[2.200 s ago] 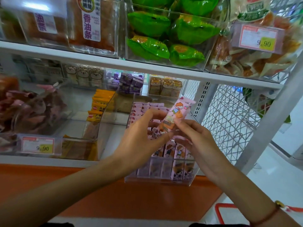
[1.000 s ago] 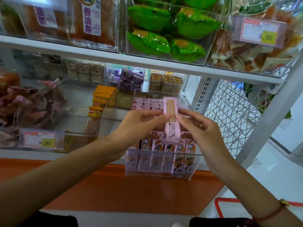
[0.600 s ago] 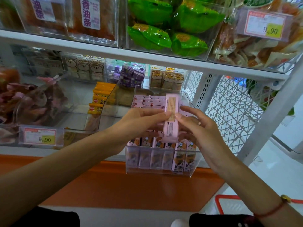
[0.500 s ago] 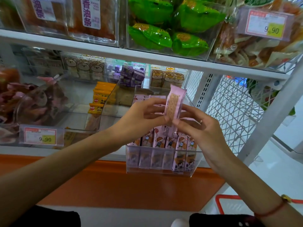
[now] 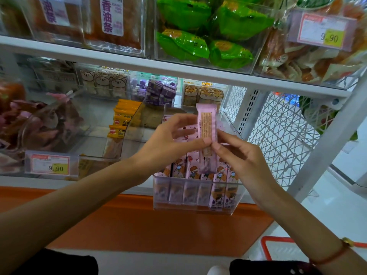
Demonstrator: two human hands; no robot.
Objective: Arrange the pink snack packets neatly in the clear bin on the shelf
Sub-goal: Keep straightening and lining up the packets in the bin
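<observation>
While both hands pinch the pink packet [image 5: 206,126], tags [image 5: 50,165] read 9.90.

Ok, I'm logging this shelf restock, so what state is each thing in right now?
Held packet: upright, plain back side to the camera, above the bin.
Left hand: pinches the held packet.
Right hand: pinches the held packet.
Clear bin: open-topped, front end past the shelf edge.
Binned packets: standing upright in rows.
Green packs: piled loosely.
</observation>
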